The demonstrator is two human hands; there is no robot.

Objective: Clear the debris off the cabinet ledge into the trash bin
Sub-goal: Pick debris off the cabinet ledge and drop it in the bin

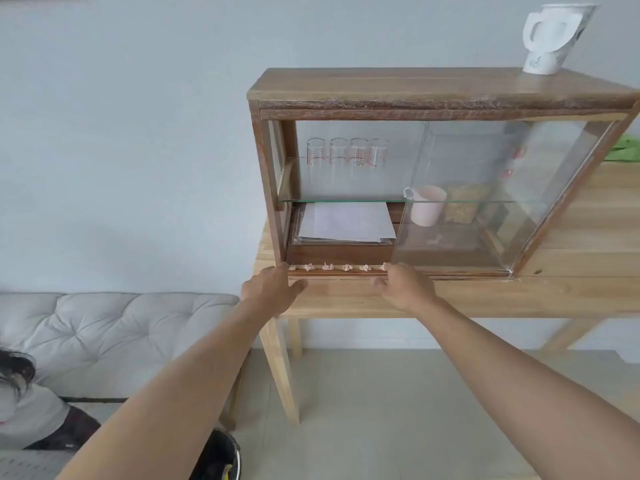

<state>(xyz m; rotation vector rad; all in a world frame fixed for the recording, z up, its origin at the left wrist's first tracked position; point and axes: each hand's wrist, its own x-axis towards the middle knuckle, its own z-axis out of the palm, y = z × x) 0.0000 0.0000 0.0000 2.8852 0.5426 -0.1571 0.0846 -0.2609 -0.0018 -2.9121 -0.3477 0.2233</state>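
Six small pale crumpled debris bits (pixel 336 267) are lined along the dark wooden cabinet ledge (pixel 332 272). It is flanked by the left hand (pixel 273 289) and right hand (pixel 405 287), both loosely open and empty. One black trash bin (pixel 221 455) is seen below.

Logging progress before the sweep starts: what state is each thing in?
Debris: small clumps in a row on the ledge, not yet cleared.
Left hand: open, at the row's left end.
Right hand: open, at the row's right end.
Glass door: slid right, left side open.
Trash bin: on the floor below.
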